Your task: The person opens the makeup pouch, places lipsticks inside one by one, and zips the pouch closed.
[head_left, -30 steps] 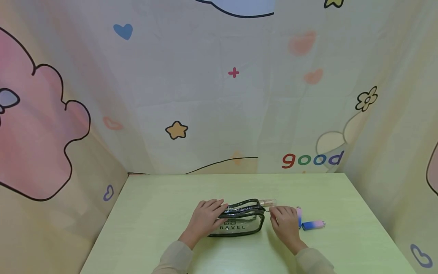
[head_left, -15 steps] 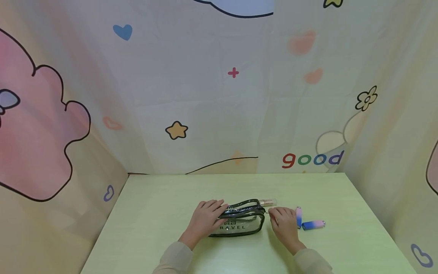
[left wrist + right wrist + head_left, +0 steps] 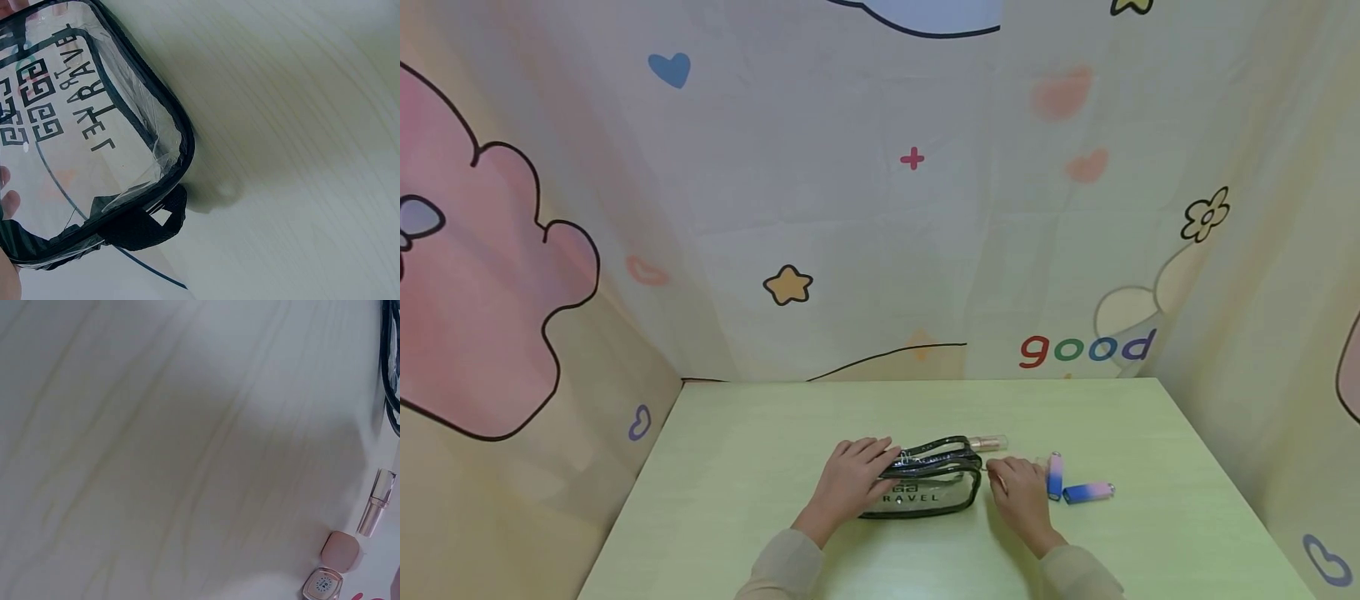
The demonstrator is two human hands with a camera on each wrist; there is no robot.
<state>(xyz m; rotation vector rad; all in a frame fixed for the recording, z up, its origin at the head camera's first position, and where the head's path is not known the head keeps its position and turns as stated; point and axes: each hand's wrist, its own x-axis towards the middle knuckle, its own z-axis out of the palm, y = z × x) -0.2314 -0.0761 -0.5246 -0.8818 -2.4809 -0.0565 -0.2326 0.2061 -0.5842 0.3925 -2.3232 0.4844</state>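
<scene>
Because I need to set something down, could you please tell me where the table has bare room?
The table is bare left of the left hand, right of the two pink-and-blue sticks, and along the far edge, behind the bag. It is crowded around the right hand, between bag and sticks, with a lipstick-like tube close behind.

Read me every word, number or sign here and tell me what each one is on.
"good": coloured letters on the backdrop.
"+": red, also on the backdrop.
"TRAVEL": on the clear pouch, slanted among overlapping lettering in the left wrist view; the head view shows only "RAVEL" beside the left hand.
Blocky emblem on the pouch: too stylised to read surely.
Round label on the small pink item: too small to read.
</scene>
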